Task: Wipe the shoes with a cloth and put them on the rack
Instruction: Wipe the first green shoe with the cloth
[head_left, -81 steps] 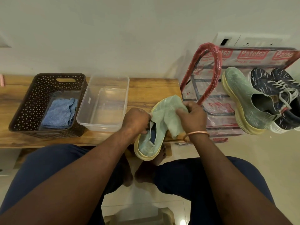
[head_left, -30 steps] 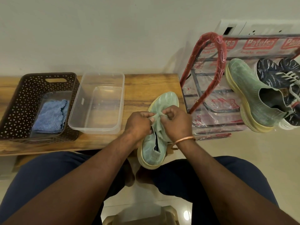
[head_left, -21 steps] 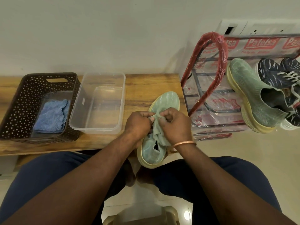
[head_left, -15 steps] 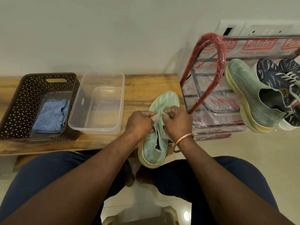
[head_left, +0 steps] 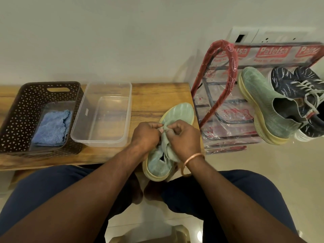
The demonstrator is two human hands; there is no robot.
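Note:
A pale green shoe (head_left: pixel 182 112) with a yellow sole lies at the right end of the wooden bench (head_left: pixel 154 95), its heel hanging over the front edge. A pale green cloth (head_left: pixel 166 144) is bunched over its middle. My left hand (head_left: pixel 145 134) and my right hand (head_left: pixel 184 137) both pinch the cloth together on top of the shoe. The shoe rack (head_left: pixel 228 95), wrapped in printed plastic, stands to the right. On it sit the matching green shoe (head_left: pixel 263 102) and two dark blue shoes (head_left: pixel 298 85).
A brown perforated basket (head_left: pixel 15 109) at the bench's left holds a blue cloth (head_left: pixel 50 127). A clear plastic tub (head_left: pixel 103 114) stands beside it. My knees are under the bench edge; a pale stool (head_left: pixel 175 235) is on the tiled floor below.
Earlier my right hand rubbed the spread cloth over the shoe's toe. Since then both hands have gathered the cloth into a bunch at the shoe's middle and stay there.

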